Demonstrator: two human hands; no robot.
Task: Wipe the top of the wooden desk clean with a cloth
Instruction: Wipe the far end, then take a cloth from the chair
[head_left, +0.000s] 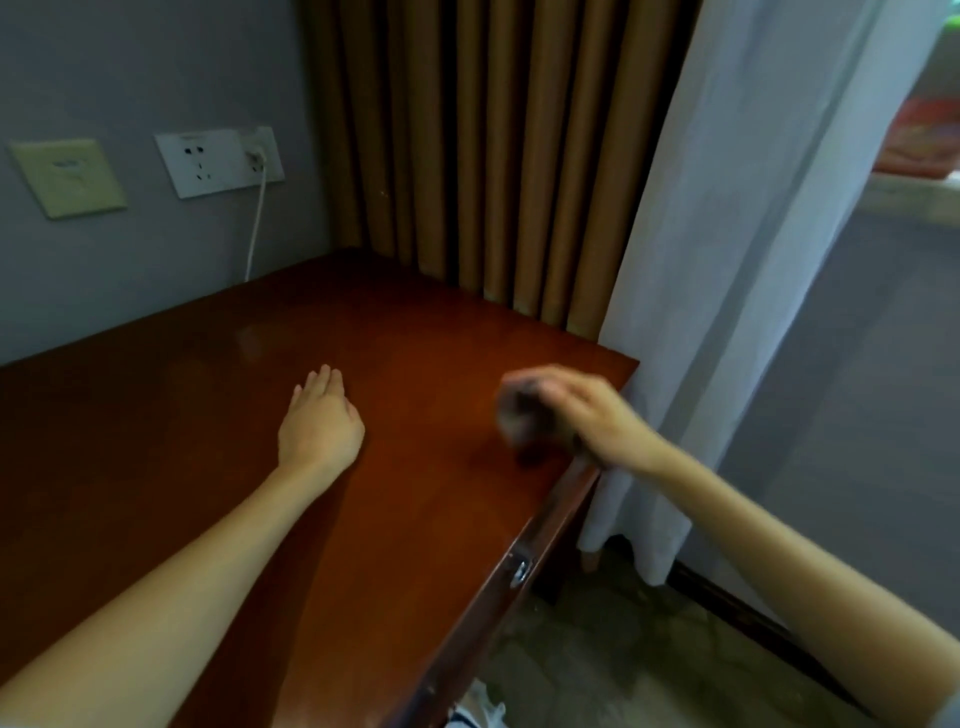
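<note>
arms: both bare, wrist to past elbow, forearms long and slender | left hand (322, 423): in focus, slim fingers | right hand (587, 415): motion-blurred, outline soft | sleeve (952, 717): pale grey sliver at right upper arm — frame corner, cut unclear

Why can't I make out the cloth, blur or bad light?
Head view: motion blur smears the right hand and the dark cloth it grips near the right edge of the wooden desk; the left hand, resting on the desktop, is sharp; the light is dim, with a faint sheen on the wood.
</note>
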